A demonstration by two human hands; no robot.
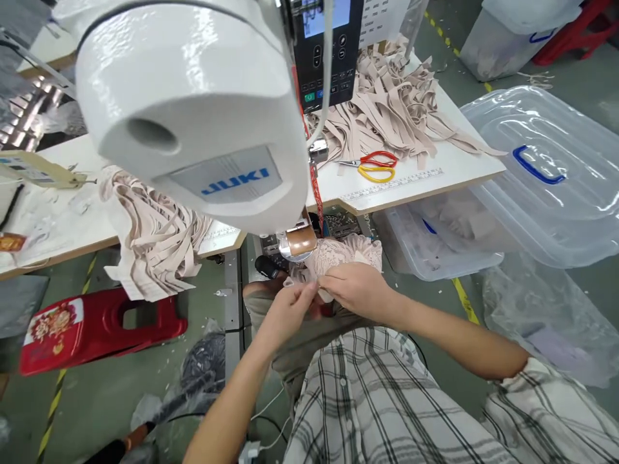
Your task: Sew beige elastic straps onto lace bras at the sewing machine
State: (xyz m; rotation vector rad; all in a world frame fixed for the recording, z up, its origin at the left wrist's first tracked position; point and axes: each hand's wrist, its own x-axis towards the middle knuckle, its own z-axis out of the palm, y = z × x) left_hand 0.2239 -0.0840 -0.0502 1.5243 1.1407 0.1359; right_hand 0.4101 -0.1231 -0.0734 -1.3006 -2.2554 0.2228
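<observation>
A pale pink lace garment piece is bunched over my lap, just in front of the sewing machine's round end. My left hand is closed in a pinch at its near edge. From the other side, my right hand is closed on the same lace piece, with its fingertips meeting those of the left. What lies exactly between the fingertips is too small to make out. Part of the lace is hidden behind my right hand.
Beige fabric strips are piled left and right on the white table. Red-and-yellow scissors lie near the right edge. A control panel rises behind. A clear lid, plastic bin and red stool flank me.
</observation>
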